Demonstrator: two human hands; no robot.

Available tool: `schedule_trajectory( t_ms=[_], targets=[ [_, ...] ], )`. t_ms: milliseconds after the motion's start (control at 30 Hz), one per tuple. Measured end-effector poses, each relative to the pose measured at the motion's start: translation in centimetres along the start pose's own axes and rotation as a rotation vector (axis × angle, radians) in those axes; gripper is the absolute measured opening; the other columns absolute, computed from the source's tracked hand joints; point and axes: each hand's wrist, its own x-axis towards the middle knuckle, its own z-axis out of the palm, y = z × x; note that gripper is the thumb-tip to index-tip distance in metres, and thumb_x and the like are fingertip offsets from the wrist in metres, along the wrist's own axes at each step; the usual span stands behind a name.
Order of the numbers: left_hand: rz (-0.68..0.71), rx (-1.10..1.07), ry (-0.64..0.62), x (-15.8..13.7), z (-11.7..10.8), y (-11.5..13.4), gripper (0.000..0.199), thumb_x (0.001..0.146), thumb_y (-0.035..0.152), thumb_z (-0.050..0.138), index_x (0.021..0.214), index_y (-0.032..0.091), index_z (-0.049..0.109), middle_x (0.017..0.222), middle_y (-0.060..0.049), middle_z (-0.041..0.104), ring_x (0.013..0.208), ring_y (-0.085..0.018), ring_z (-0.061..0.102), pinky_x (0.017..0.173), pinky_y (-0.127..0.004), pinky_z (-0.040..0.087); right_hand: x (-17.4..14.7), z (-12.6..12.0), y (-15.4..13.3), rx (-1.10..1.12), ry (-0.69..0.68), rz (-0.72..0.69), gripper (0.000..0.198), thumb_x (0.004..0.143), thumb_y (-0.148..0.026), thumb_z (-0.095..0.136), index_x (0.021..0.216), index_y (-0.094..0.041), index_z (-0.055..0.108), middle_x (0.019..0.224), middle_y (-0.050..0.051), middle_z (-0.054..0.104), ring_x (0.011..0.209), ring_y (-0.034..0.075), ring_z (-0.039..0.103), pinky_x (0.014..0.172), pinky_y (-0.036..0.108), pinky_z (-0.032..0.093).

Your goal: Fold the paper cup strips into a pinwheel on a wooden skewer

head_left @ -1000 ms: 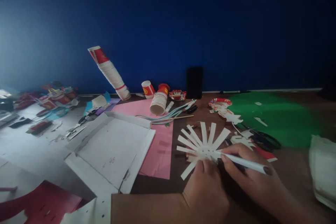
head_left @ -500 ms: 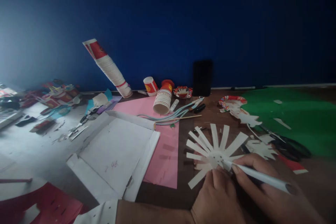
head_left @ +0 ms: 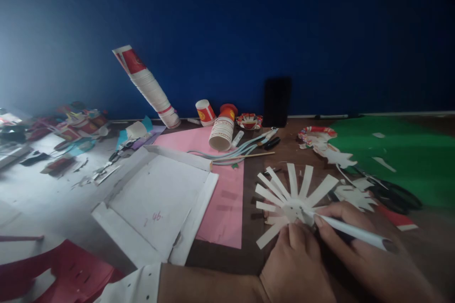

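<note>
A white paper cup cut into strips lies spread flat like a sunburst on the dark table, with small dark dots on its round middle. My left hand pinches its near edge, fingers closed. Between the thumb and fingers of my right hand is a white marker, slanted, its tip at the middle of the cut cup. Whether the tip touches the paper is hard to tell. Just beyond my right hand are white paper scraps and black-handled scissors.
A white box lid rests partly on pink paper to the left. Stacked paper cups lean against the blue wall. Pale blue cords and a dark upright phone-like slab stand beyond. Green paper covers the right side.
The view has shifted slightly, so the table things sit a little higher and further right. Both hands keep their grip, and the marker's tip stays at the cut cup's middle.
</note>
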Motion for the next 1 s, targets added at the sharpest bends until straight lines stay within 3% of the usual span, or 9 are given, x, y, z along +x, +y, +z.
schedule_trajectory(
  t_ms=[233,400,533,733,867,1000],
  targets=[
    [0.036,0.008,0.065,-0.15,-0.12,0.07,0.045,0.092,0.028,0.05,0.123,0.003,0.069,0.096,-0.018,0.07,0.079,-0.023,0.056,0.062,-0.033,0.045,-0.34,-0.05,0.32,-0.001,-0.008,0.029,0.019,0.089,-0.045,0.058,0.085,-0.03,0.067,0.076,0.0,0.077,0.064,0.021,0.074,0.052,0.029,0.058],
    [0.001,-0.014,0.014,-0.12,-0.29,-0.25,0.042,0.093,0.027,0.049,0.12,0.003,0.071,0.095,-0.017,0.07,0.079,-0.023,0.056,0.063,-0.033,0.045,-0.24,-0.1,0.16,0.019,-0.013,0.003,0.017,0.089,-0.044,0.057,0.085,-0.031,0.066,0.074,-0.001,0.076,0.063,0.02,0.074,0.052,0.028,0.058],
    [0.065,0.0,0.035,-0.14,-0.48,-0.38,0.043,0.093,0.027,0.049,0.123,0.004,0.07,0.103,-0.019,0.07,0.083,-0.024,0.057,0.065,-0.034,0.046,-0.09,-0.03,0.04,0.018,-0.008,0.023,0.018,0.089,-0.045,0.057,0.085,-0.03,0.066,0.074,0.0,0.076,0.063,0.021,0.074,0.051,0.028,0.057],
    [0.073,0.013,0.061,-0.21,-0.59,-0.27,0.043,0.092,0.024,0.048,0.123,0.002,0.069,0.098,-0.018,0.07,0.079,-0.023,0.055,0.064,-0.033,0.046,-0.12,0.01,0.1,0.017,-0.018,0.024,0.019,0.089,-0.045,0.057,0.085,-0.029,0.065,0.077,0.0,0.076,0.065,0.02,0.074,0.053,0.028,0.058],
    [0.049,0.006,0.005,-0.18,-0.69,-0.26,0.043,0.093,0.023,0.048,0.127,0.004,0.068,0.097,-0.017,0.068,0.078,-0.021,0.054,0.065,-0.031,0.045,-0.2,0.12,0.27,0.012,-0.031,0.033,0.021,0.09,-0.047,0.056,0.085,-0.029,0.066,0.077,0.001,0.077,0.066,0.021,0.075,0.053,0.028,0.058],
    [0.118,0.037,-0.045,-0.18,-0.87,-0.32,0.043,0.095,0.024,0.047,0.128,0.006,0.067,0.108,-0.019,0.067,0.086,-0.024,0.056,0.069,-0.033,0.047,-0.25,0.09,0.31,0.003,-0.017,0.028,0.02,0.09,-0.046,0.056,0.085,-0.03,0.067,0.077,0.001,0.077,0.066,0.022,0.075,0.052,0.028,0.058]
  ],
)
